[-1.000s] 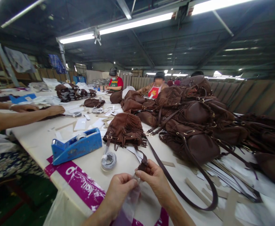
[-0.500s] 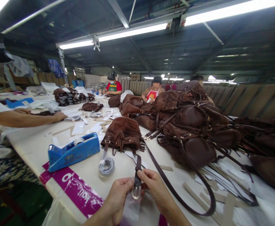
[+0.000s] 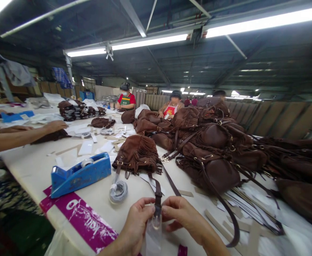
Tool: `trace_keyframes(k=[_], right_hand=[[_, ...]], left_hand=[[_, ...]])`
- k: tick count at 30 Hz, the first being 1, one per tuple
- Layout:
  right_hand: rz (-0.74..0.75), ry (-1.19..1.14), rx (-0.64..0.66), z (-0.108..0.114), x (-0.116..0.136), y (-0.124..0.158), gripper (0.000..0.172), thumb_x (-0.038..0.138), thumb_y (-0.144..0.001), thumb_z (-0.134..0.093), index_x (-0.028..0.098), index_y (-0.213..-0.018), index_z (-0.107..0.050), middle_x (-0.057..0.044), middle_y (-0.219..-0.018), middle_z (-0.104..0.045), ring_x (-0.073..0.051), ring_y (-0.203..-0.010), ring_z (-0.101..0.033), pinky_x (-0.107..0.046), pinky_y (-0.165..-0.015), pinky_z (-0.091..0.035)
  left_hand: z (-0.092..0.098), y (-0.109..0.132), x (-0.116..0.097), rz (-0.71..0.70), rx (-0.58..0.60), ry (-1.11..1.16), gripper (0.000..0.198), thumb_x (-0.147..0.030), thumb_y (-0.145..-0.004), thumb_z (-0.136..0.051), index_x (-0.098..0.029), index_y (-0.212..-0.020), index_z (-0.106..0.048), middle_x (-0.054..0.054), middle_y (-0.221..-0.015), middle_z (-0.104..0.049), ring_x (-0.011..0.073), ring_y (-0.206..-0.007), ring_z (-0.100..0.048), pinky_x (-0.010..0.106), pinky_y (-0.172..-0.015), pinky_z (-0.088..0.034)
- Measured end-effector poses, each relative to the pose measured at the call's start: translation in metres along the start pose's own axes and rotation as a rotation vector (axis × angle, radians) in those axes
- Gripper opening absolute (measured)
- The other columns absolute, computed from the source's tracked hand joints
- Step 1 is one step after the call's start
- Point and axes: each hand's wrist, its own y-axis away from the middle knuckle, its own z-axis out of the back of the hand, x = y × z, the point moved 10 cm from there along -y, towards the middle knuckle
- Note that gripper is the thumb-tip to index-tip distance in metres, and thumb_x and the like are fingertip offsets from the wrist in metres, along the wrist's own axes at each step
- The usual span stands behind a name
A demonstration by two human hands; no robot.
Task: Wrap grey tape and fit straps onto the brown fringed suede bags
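A dark brown strap (image 3: 158,188) runs from a brown fringed bag (image 3: 137,153) toward me. Its buckle end sits inside a clear plastic sleeve (image 3: 153,236). My left hand (image 3: 137,222) pinches the sleeve at its left edge, close to the buckle. At the right edge, the thumb and forefinger of my right hand (image 3: 185,217) are closed on the sleeve beside the strap; its other fingers curl loosely. A wrapped, coiled strap end (image 3: 118,192) lies left of my hands, joined to the same bag by another strap.
A blue tape dispenser (image 3: 82,174) stands to the left on the white table (image 3: 35,156). A large heap of brown bags (image 3: 211,142) fills the right, with a long loose strap (image 3: 234,220) and cardboard strips (image 3: 216,224) nearby. A co-worker's arm (image 3: 38,133) reaches in from the left.
My right hand has shifted from the strap above the buckle to the sleeve's right edge. The clear sleeve now covers the buckle higher up. The co-worker's hand at left has moved onto a brown item.
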Motion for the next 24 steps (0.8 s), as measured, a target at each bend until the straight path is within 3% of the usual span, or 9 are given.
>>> trace_keyframes(k=[7,12,17,21,24], right_hand=[[-0.080,0.054,-0.081,0.004,-0.017,-0.005,0.027,0.037,-0.066,-0.073,0.018,-0.066,-0.053,-0.001,-0.061,-0.064,-0.017,-0.056,-0.065,-0.023,-0.043,-0.047],[-0.011,0.059,-0.061,0.003,-0.016,-0.010,0.017,0.030,-0.065,-0.067,0.018,-0.067,-0.056,0.002,-0.059,-0.061,-0.014,-0.057,-0.060,-0.022,-0.049,-0.046],[0.027,0.115,-0.093,0.008,-0.018,-0.017,0.012,0.026,-0.058,-0.062,0.018,-0.059,-0.052,0.005,-0.050,-0.053,-0.010,-0.048,-0.047,-0.021,-0.046,-0.035],[0.067,0.212,-0.066,0.006,-0.019,-0.022,0.009,0.024,-0.059,-0.059,0.018,-0.058,-0.052,0.006,-0.047,-0.048,-0.009,-0.047,-0.040,-0.022,-0.047,-0.027],[0.102,0.284,-0.090,0.008,-0.017,-0.024,0.006,0.021,-0.061,-0.058,0.018,-0.058,-0.054,0.005,-0.049,-0.048,-0.010,-0.050,-0.040,-0.023,-0.049,-0.027]], left_hand=[[0.004,-0.007,0.000,-0.027,-0.008,-0.018,0.040,-0.028,-0.050,-0.082,-0.013,-0.083,-0.064,0.004,-0.075,-0.069,0.0153,-0.063,-0.061,0.027,-0.064,-0.047],[0.004,-0.012,-0.002,-0.058,0.008,-0.087,0.037,-0.025,-0.050,-0.078,-0.013,-0.082,-0.062,0.003,-0.071,-0.066,0.0152,-0.066,-0.059,0.026,-0.064,-0.046],[0.003,-0.016,-0.005,0.001,0.057,-0.186,0.045,-0.027,-0.048,-0.078,-0.014,-0.086,-0.058,0.001,-0.071,-0.064,0.0158,-0.068,-0.060,0.026,-0.066,-0.045],[-0.007,-0.023,-0.005,0.191,0.174,-0.402,0.053,-0.054,-0.056,-0.075,-0.016,-0.089,-0.057,0.003,-0.079,-0.064,0.0153,-0.064,-0.058,0.025,-0.056,-0.043],[-0.011,-0.040,-0.016,0.159,0.163,-0.483,0.054,-0.064,-0.056,-0.069,-0.016,-0.076,-0.054,-0.001,-0.066,-0.057,0.0123,-0.057,-0.052,0.022,-0.050,-0.037]])
